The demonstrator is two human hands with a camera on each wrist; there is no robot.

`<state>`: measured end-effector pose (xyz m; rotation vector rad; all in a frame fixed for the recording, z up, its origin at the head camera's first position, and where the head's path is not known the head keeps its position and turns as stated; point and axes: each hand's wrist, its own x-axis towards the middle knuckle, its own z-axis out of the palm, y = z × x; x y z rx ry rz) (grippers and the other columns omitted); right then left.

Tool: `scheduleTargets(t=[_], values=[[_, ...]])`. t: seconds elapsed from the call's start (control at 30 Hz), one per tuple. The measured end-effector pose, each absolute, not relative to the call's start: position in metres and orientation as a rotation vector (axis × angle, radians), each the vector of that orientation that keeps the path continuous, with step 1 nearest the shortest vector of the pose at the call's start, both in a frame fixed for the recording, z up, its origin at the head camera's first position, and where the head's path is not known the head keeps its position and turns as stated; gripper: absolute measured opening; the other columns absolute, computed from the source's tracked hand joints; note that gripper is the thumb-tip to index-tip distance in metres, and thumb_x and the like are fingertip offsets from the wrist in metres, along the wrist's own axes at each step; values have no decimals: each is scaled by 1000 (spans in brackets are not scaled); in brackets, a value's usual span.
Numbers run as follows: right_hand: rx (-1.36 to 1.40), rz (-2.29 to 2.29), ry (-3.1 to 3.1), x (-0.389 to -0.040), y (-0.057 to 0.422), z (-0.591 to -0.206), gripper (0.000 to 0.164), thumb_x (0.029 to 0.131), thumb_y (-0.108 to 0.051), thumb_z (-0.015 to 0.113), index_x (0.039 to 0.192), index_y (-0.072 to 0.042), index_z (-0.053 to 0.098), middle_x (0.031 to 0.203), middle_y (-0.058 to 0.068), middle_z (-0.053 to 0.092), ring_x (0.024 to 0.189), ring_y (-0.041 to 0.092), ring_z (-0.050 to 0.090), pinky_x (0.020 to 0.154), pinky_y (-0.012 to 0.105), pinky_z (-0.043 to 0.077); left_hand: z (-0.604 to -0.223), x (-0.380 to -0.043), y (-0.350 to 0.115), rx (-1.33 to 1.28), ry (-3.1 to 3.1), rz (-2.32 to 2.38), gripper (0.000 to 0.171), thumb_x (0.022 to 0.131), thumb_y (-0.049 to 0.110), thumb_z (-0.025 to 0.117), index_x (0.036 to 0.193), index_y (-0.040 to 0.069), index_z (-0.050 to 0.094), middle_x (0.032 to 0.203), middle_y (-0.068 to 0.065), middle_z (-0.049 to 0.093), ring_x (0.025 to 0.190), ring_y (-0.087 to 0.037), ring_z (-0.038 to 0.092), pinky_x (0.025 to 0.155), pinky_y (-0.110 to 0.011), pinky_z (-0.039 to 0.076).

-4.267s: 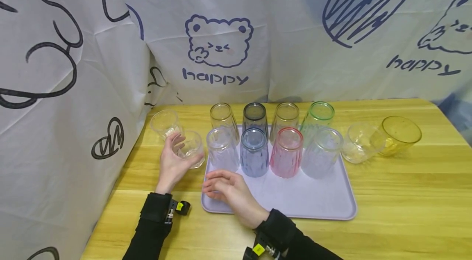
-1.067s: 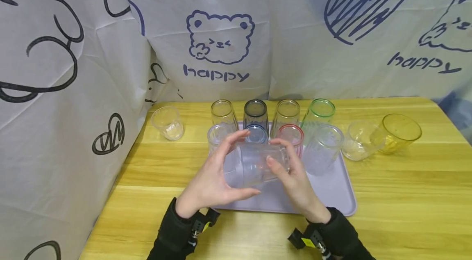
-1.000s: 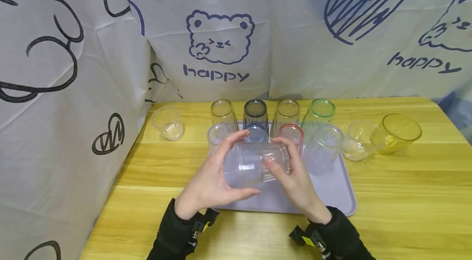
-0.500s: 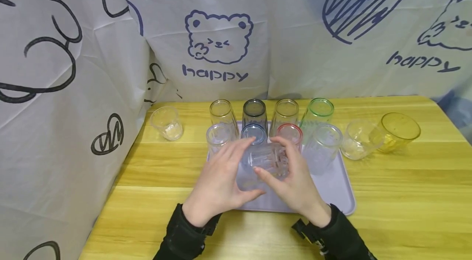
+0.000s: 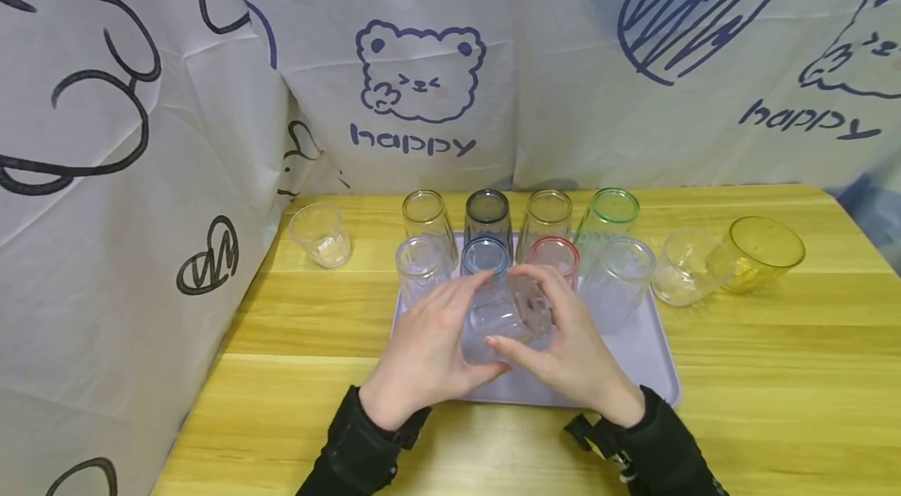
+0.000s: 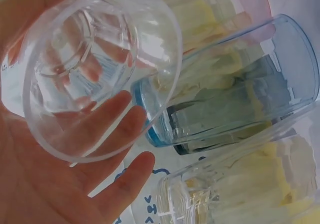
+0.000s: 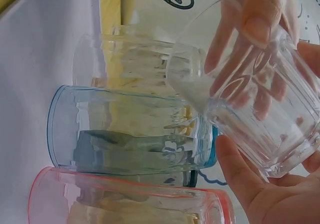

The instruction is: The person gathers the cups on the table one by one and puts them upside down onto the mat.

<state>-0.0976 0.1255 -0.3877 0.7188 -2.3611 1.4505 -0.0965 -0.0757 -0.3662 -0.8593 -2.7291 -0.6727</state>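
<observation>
Both hands hold one clear drinking glass (image 5: 498, 314) over the front of the lilac tray (image 5: 637, 359). My left hand (image 5: 431, 341) curves around its mouth end, and my right hand (image 5: 573, 347) grips the base end. The glass lies tilted, its round rim facing the left wrist camera. Through the clear wall of the glass (image 7: 260, 119), the right wrist view shows fingers. Just behind the hands, upside down on the tray, stand a blue glass (image 5: 486, 249) and a pink glass (image 5: 554, 249), partly hidden by the fingers.
Other upturned glasses fill the tray, among them a dark grey glass (image 5: 487, 218) and a green-rimmed glass (image 5: 614, 214). A clear tumbler (image 5: 322, 236) stands at the table's left; another clear glass (image 5: 683, 269) and a yellow glass (image 5: 763, 253) stand at the right. A printed cloth hangs behind.
The left hand has taken the clear glass from the left side of the table, and it is now between both hands over the tray. In the last second it has turned and tilted.
</observation>
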Motion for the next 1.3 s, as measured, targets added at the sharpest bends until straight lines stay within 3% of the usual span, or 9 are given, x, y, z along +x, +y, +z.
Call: scheduleTargets(t=[0.3,0.5,0.6,0.7,0.77,0.9,1.0,1.2,1.3], values=[[726,1438,-2353,-97,126,-387,80,70,-17,90,138,-5,50,137,6,57,126,17,52,104,30,43,-370,-97,-70,-826,-2748,-684,95,69,49,89,144,8,48,137,-7,64,126,-25,62,107,-42,53],[713,1443,-2375,-97,127,-387,84,69,-18,91,140,-5,49,138,8,56,123,17,52,89,30,47,-373,-97,-70,-804,-2751,-773,91,70,46,89,142,7,50,137,-8,63,127,-25,62,107,-42,52],[714,1532,-2380,-95,128,-387,82,72,-15,89,142,-10,48,141,7,54,123,14,51,89,34,52,-375,-95,-75,-790,-2736,-857,89,71,43,89,142,7,50,137,-9,63,126,-25,62,107,-42,53],[751,1700,-2303,-94,129,-387,70,82,-5,79,143,-10,46,142,13,52,127,12,52,98,36,55,-378,-93,-83,-751,-2730,-975,88,70,38,91,142,8,50,135,-8,64,123,-24,63,104,-42,54],[787,1822,-2201,-94,129,-387,58,89,3,67,142,-5,45,140,11,52,129,10,51,106,32,53,-381,-91,-89,-709,-2724,-1048,89,67,34,93,141,10,49,134,-7,65,120,-23,64,100,-42,56],[841,1957,-2023,-97,126,-389,39,96,12,48,135,9,45,132,1,55,125,10,56,105,21,52,-387,-88,-102,-639,-2683,-1159,90,64,28,94,140,11,48,131,-7,66,117,-22,65,98,-43,57],[831,1999,-2021,-96,122,-392,34,99,10,44,132,11,45,128,0,56,121,11,59,102,23,54,-391,-85,-110,-611,-2635,-1258,90,63,24,94,139,9,47,128,-7,67,115,-21,66,97,-42,57],[886,2023,-2155,-87,109,-401,35,104,2,40,138,6,47,134,22,56,125,15,59,104,30,54,-399,-83,-123,-548,-2596,-1401,89,65,22,93,138,8,45,125,-7,67,110,-20,67,93,-39,57],[954,2023,-2197,-82,102,-404,39,105,0,40,144,5,45,141,25,54,130,15,57,107,33,53,-404,-82,-127,-538,-2601,-1401,89,66,23,93,138,8,44,127,-8,66,111,-21,66,94,-42,57]])
